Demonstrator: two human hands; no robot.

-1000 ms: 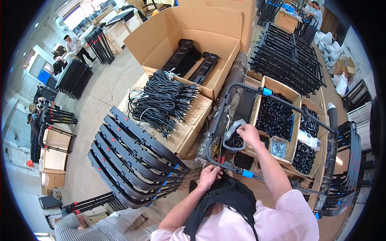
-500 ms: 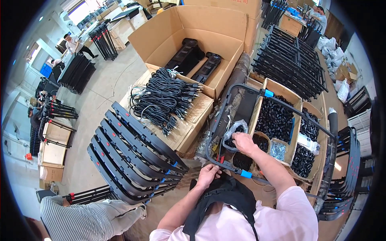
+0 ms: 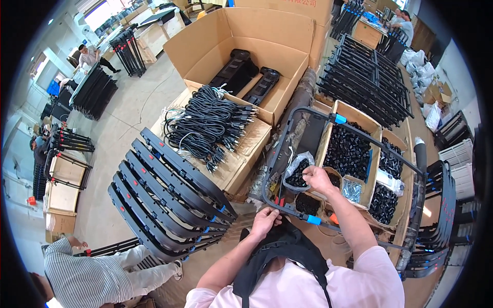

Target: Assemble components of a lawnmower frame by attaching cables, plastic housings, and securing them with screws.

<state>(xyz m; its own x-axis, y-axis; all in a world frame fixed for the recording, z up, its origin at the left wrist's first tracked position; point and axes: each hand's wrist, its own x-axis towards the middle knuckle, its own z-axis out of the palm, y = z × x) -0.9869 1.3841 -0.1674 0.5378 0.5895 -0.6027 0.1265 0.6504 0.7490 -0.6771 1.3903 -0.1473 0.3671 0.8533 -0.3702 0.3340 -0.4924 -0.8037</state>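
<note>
A black rectangular frame [image 3: 378,142] is set aslant at the centre right, its near-left corner placed just ahead of the wearer's body, with one blue clip [image 3: 314,220] fitted on its near side and another blue clip [image 3: 340,119] on its far side. That near-left corner is touched by the left hand [image 3: 266,222], whose fingers are curled in just beside a small red piece [image 3: 280,201]; whether the rail is gripped or only steadied cannot be told. The right hand [image 3: 319,179] is held within the outline of the frame, at the right edge of a translucent plastic bag [image 3: 291,168] in which small black parts [image 3: 297,178] are gathered; its thumb and fingertips are drawn narrowly together, but whether a part is pinched between them cannot be made out. On the near side of the bag, tiny dark pieces [image 3: 307,204] are kept in a tub, and to the right silver fasteners [image 3: 352,190] are collected. Farther off, larger black pieces [image 3: 349,154] are heaped in a long cardboard box [image 3: 354,115]. To the left, curved black frames [image 3: 172,197] are ranged in a row, and beyond them black cables [image 3: 210,123] are piled beside an open carton [image 3: 192,46] in which black mouldings [image 3: 233,71] are laid. At the near left, a person in a striped shirt [image 3: 90,277] is partly seen, while at the far right dark metal frames [image 3: 364,77] are stacked
</note>
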